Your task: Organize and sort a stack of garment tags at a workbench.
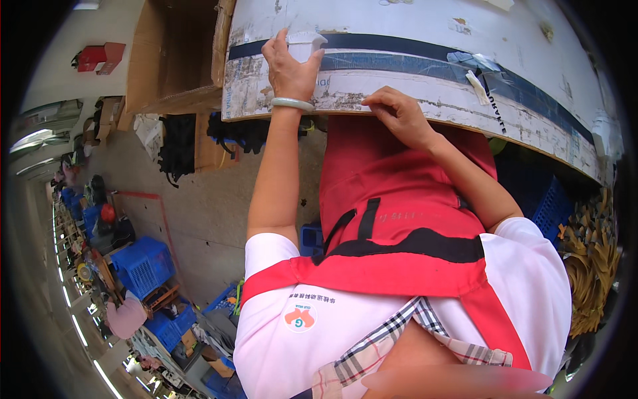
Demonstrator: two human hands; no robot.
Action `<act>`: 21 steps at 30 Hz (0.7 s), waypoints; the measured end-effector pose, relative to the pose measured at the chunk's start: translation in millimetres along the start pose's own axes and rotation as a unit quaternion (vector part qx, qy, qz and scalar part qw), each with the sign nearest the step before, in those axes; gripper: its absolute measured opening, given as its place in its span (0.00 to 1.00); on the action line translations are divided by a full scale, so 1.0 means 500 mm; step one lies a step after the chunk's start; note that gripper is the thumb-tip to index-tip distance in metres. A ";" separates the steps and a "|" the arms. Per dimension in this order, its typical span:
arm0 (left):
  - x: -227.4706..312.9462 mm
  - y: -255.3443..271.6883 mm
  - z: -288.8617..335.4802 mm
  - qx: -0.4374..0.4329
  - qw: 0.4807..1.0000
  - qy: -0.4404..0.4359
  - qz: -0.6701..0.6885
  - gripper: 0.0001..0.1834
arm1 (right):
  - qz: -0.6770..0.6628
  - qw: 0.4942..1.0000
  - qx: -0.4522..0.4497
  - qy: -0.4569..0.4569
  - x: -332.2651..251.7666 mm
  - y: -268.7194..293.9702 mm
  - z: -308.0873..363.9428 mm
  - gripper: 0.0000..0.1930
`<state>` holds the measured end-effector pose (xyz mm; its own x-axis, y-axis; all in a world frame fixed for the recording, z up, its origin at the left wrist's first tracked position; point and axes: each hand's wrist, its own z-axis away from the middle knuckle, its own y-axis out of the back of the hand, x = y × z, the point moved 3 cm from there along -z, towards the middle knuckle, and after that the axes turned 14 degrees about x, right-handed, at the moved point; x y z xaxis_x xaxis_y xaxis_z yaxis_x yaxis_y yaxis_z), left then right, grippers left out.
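Observation:
My left hand [291, 74], with a pale bangle at the wrist, rests at the near left of the worktable [399, 80]. Its thumb and fingers grip the sides of a small white piece [304, 44] that looks like smooth plastic. Under that piece a black strap [392, 44] runs along the table to the right. My right hand [403, 118] hovers at the table's front edge, thumb and forefinger pinched together. Whatever may be in that pinch is too small to make out. Farther right lie a small white strip [476, 88] and a black band with pale lettering [496, 110].
An open cardboard box [169, 60] stands against the table's left end. Black straps [178, 143] hang below it. Blue crates [143, 266] stand on the floor at left, another blue crate [553, 209] under the table at right. Brown strips [591, 272] are heaped at far right.

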<state>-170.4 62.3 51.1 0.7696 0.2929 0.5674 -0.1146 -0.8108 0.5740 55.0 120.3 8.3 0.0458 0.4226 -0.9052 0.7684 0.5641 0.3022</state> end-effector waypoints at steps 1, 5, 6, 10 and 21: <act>-0.011 -0.010 -0.006 -0.012 1.000 0.024 0.008 0.40 | -0.001 1.000 -0.011 0.020 -0.003 -0.002 0.003 0.08; -0.031 -0.015 0.024 -0.013 0.999 0.032 0.012 0.38 | 0.007 0.999 -0.028 0.041 -0.015 0.016 0.015 0.08; -0.029 -0.003 0.038 0.023 1.000 0.006 0.000 0.35 | 0.010 0.998 -0.037 0.047 -0.022 0.024 0.020 0.08; 0.024 0.045 0.118 0.031 0.993 0.053 0.103 0.27 | 0.065 0.998 -0.018 -0.008 -0.029 0.109 0.025 0.07; 0.094 -0.006 0.175 -0.047 0.977 0.064 0.197 0.13 | 0.298 0.929 0.221 0.011 0.051 0.396 -0.016 0.08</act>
<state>-78.8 34.4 24.4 0.5706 0.0331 0.8205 -0.4478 -0.8250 0.3447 203.0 248.5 47.5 0.5376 0.5839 -0.6083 0.7977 -0.1186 0.5912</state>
